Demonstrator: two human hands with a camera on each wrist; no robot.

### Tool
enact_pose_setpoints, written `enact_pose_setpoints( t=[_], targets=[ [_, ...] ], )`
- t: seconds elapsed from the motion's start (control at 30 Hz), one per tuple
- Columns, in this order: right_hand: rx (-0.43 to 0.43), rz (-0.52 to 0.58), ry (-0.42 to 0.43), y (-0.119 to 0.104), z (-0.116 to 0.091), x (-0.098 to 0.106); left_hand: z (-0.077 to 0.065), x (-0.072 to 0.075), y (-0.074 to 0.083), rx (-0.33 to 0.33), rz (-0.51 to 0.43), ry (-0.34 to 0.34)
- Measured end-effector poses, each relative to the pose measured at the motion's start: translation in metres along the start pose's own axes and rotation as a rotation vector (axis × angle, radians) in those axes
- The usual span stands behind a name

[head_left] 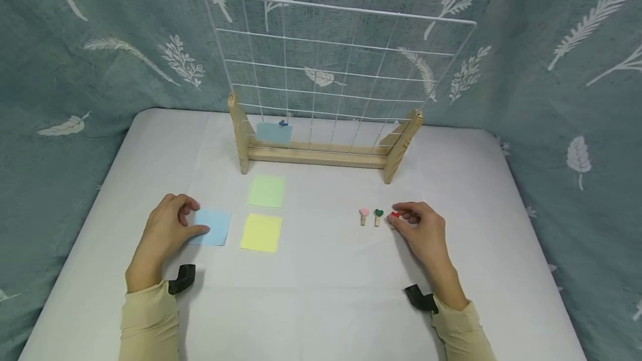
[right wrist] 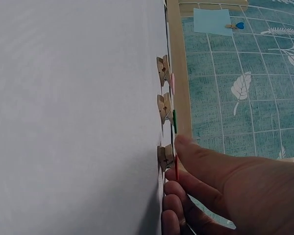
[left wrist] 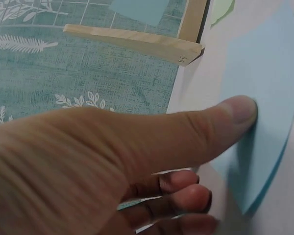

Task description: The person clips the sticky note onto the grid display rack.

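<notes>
A light blue sticky note (head_left: 214,226) lies at the left of the table, and my left hand (head_left: 168,227) reaches over its left side. The thumb (left wrist: 237,110) extends straight over the note, with the other fingers curled near its edge. At the right, my right hand (head_left: 423,233) pinches a small wooden clothespin with a red heart (head_left: 395,215) between thumb and forefinger. Beside it stand a clothespin with a green heart (head_left: 378,214) and one with a pink heart (head_left: 363,214). In the right wrist view the wooden clip (right wrist: 165,156) shows between the fingertips.
Behind stands a white wire grid (head_left: 346,43) in a wooden base (head_left: 316,156). A blue note (head_left: 271,133) hangs low on it from a blue-heart clothespin (head_left: 283,123). Green (head_left: 267,191) and yellow (head_left: 261,233) sticky notes lie between my hands on the white table (head_left: 331,305).
</notes>
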State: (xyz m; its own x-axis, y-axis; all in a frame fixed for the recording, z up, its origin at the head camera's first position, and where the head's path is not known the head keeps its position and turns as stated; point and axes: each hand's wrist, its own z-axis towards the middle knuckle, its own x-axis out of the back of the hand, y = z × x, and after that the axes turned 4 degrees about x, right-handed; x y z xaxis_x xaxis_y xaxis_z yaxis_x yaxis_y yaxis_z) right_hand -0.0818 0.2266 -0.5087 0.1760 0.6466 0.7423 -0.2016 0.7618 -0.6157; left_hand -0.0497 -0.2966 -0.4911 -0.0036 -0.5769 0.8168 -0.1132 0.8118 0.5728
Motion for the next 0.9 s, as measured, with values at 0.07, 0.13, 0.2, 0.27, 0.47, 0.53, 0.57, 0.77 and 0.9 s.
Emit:
enact_pose_setpoints(
  t=[0.07, 0.13, 0.2, 0.27, 0.47, 0.53, 0.57, 0.77, 0.9],
  targets=[
    [-0.005, -0.01, 0.026, 0.002, 0.001, 0.005, 0.008, -0.002, 0.006, -0.018, -0.015, -0.011],
    [-0.009, -0.013, 0.041, 0.002, 0.002, 0.009, 0.013, -0.003, 0.009, -0.03, -0.016, -0.021],
    [-0.01, -0.006, 0.043, 0.003, 0.002, 0.009, 0.015, -0.004, 0.011, -0.037, -0.011, -0.032],
    [-0.009, 0.005, 0.034, 0.002, 0.002, 0.008, 0.014, -0.003, 0.01, -0.037, 0.0, -0.041],
    [-0.001, 0.017, 0.009, 0.002, 0.001, -0.001, 0.003, 0.002, 0.001, 0.009, -0.032, -0.051],
    [0.003, 0.015, 0.01, 0.002, 0.001, -0.001, 0.001, 0.003, 0.0, 0.026, -0.062, -0.027],
    [0.004, 0.013, 0.008, 0.002, 0.002, -0.001, 0.0, 0.003, 0.0, 0.034, -0.075, -0.012],
    [-0.001, -0.001, -0.017, 0.0, 0.004, -0.001, -0.004, 0.006, -0.002, 0.058, -0.104, 0.066],
    [-0.012, -0.008, -0.014, 0.001, 0.001, 0.001, -0.002, 0.003, 0.001, 0.061, -0.089, 0.13]
  ],
)
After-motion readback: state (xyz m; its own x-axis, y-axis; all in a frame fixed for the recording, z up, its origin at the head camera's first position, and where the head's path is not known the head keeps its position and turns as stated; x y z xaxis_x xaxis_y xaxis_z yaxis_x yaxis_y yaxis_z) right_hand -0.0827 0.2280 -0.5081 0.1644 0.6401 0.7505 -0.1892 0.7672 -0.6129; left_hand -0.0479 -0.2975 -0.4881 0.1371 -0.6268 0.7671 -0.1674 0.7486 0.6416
